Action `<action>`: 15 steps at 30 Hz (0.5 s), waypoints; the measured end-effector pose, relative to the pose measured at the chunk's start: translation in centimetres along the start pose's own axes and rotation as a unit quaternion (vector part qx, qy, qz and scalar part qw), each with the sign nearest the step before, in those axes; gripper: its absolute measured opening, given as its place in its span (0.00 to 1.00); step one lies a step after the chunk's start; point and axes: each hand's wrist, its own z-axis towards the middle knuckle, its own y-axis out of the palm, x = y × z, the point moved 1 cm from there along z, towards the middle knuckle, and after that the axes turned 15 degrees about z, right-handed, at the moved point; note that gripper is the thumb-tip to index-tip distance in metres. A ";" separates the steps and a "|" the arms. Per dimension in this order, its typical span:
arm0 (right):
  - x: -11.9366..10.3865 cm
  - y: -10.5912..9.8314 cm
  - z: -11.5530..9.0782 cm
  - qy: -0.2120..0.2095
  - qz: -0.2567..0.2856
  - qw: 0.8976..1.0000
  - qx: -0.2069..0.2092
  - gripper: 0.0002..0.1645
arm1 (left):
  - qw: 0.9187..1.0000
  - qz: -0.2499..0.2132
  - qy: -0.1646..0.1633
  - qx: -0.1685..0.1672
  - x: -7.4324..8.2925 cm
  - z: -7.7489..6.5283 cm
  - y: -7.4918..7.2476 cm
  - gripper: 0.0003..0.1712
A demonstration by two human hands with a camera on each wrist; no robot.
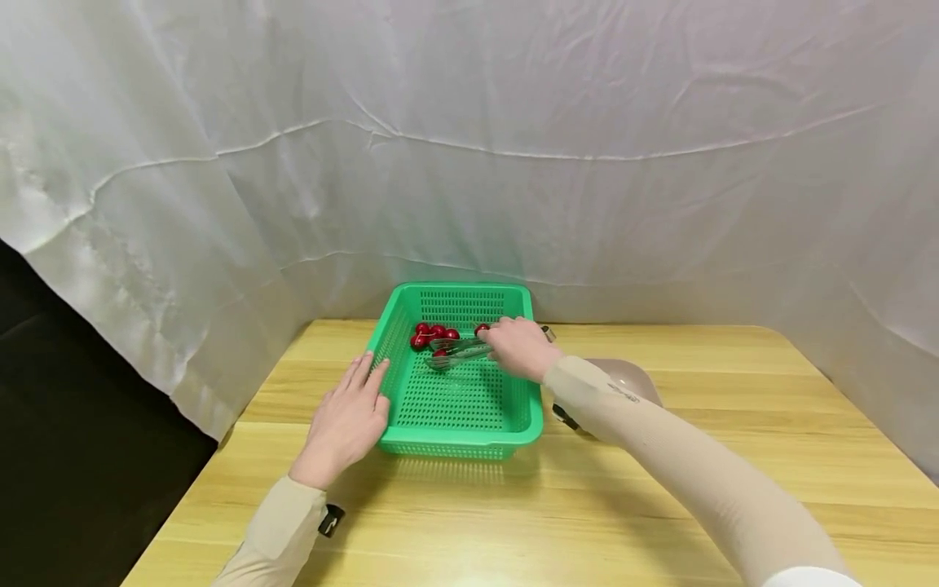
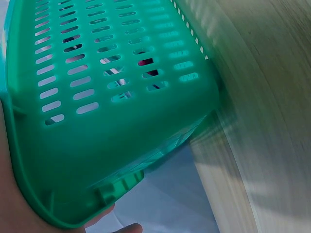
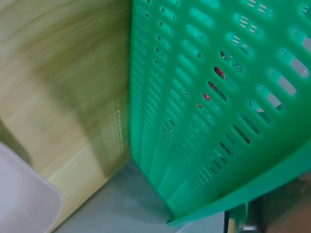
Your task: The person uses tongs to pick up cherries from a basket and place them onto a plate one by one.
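A green plastic basket with slotted walls stands on the table. Several dark red cherries lie toward its far left part, and another sits beside my right hand. That hand reaches over the basket's right side and holds a pair of tongs. The tong heads point left among the cherries, with one cherry between or just behind them. My left hand rests on the basket's left rim, its fingers extended. Through the slots in the right wrist view, bits of cherry show.
A pale bowl or dish stands right of the basket, partly hidden by my right forearm. The wooden table ends at a hanging whitish cloth behind and at both sides. A dark area lies off the left edge.
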 end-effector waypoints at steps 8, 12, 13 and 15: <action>-0.2 -0.7 -1.7 -0.004 0.011 0.999 0.031 0.25 | 1.000 -0.007 0.004 0.005 -0.2 -0.1 0.1 0.32; -0.3 -1.5 -2.9 -0.006 0.019 0.999 0.049 0.26 | 1.000 -0.008 0.006 0.005 -0.1 0.0 0.1 0.32; -0.3 -1.7 -3.2 -0.007 0.022 0.998 0.053 0.27 | 1.000 -0.008 0.006 0.005 -0.2 0.1 0.1 0.32; -0.2 -2.1 -3.8 -0.004 0.030 0.998 0.055 0.28 | 1.000 -0.008 0.006 0.004 -0.2 0.1 0.1 0.32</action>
